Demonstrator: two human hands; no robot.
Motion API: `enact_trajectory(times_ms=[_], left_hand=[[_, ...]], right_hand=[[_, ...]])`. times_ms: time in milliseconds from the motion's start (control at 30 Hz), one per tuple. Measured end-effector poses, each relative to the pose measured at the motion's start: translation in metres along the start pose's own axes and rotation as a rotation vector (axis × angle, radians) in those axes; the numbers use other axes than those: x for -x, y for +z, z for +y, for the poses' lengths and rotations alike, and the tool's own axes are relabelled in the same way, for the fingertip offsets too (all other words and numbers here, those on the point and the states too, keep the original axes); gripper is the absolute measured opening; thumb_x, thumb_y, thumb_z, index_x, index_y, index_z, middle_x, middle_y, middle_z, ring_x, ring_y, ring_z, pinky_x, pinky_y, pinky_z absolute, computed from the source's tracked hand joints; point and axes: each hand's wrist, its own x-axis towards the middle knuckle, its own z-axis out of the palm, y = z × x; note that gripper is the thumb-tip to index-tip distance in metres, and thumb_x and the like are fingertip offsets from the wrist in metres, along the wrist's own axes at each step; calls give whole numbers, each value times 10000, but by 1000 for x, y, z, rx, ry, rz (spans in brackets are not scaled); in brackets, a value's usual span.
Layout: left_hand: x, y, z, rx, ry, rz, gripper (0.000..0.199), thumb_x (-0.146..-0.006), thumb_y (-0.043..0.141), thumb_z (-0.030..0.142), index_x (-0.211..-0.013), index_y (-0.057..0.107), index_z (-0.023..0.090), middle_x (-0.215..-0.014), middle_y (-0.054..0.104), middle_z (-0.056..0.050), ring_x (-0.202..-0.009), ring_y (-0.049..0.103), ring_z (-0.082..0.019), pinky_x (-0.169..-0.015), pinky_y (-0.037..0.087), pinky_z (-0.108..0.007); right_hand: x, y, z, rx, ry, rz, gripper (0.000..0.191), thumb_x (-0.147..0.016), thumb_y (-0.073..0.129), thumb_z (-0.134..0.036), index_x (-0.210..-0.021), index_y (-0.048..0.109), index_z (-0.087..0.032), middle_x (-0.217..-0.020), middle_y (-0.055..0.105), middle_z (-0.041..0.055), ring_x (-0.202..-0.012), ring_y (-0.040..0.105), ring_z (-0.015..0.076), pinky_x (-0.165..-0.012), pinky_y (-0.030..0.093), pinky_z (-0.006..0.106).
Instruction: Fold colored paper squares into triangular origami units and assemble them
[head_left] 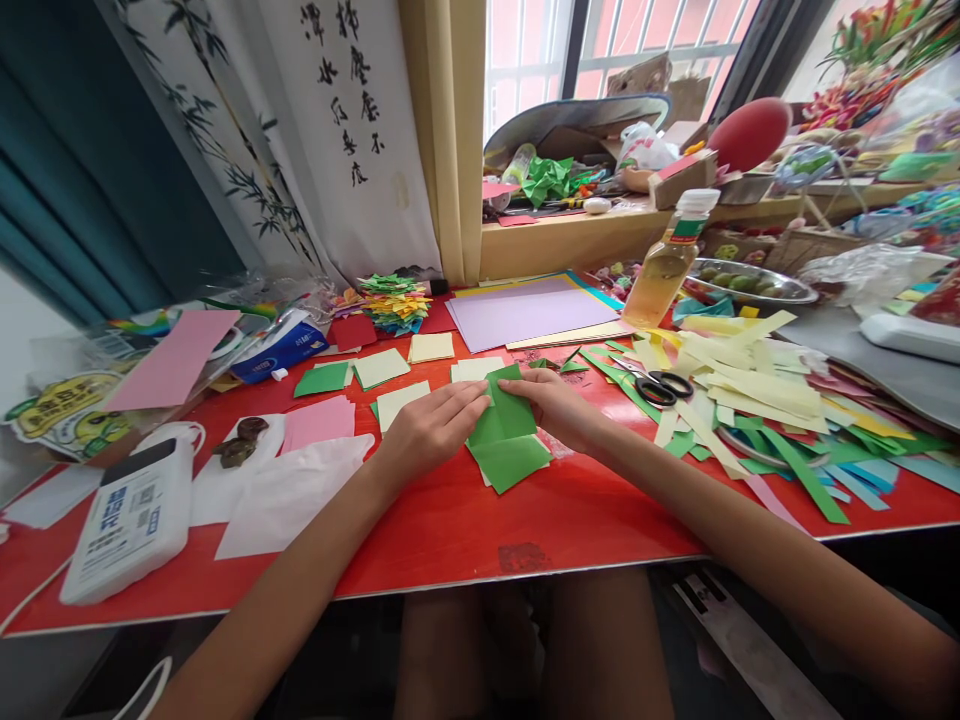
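Observation:
Between my two hands is a green paper square (504, 408), held just above the red table. My left hand (439, 425) has its fingers closed on the left edge of this paper. At the upper right edge, my right hand (559, 405) pinches the same sheet. Below it another green square (512, 460) lies on a pale one. Pale yellow squares (381, 368) and a green square (322, 379) rest to the left of my hands. Small folded green pieces (551, 362) lie just beyond my right hand.
Black-handled scissors (664, 388) and many paper strips (772, 390) cover the right side of the red table (450, 530). A bottle (667, 262) stands behind them. Lilac sheets (532, 308) lie at the back, a white device (131, 520) at the left.

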Motion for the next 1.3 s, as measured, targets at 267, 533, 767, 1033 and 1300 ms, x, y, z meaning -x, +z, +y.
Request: enact_trajectory(times_ms=[267,533,767,1033,1300], left_hand=[[-1,0,3,-20,-21,0,256,-856,419,169,-1076,549,179,-1157,583,-85,-1107,515,-199,-932,447,-361],[-2,0,5,-60,-5,3,255,-856,412,159,-1069,551,164,-1134,594,-95,-1092,523,-200,-906,465,-360],[0,2,3,-57,-6,2,260,-855,410,150,-1079,542,165,-1139,589,-93,-1102,514,-197,-910,461,-364],[-2,1,4,-99,2,-11,244,-862,391,167,-1048,549,164,-1110,601,-91,-1066,534,-194,-871,480,-360],[-5,3,10,14,-177,47,175,-848,442,254,-888,598,186,-1068,566,-88,-973,540,-185,-774,479,-316]], right_hand=[[0,-1,1,-12,1,12,146,-687,651,-272,-699,585,-142,-612,559,-16,-551,499,79,-531,377,212],[0,-1,1,-15,1,-28,141,-709,633,-261,-682,600,-127,-655,596,20,-579,532,89,-558,423,215],[0,-1,2,-20,-7,-46,129,-733,611,-249,-732,624,-120,-685,618,38,-600,545,98,-579,436,225],[0,-2,3,2,-11,-71,136,-706,645,-246,-767,643,-125,-693,639,42,-583,559,97,-574,448,225],[0,1,5,89,-29,-49,203,-682,648,-285,-798,651,-119,-705,654,68,-585,578,118,-519,439,214]])
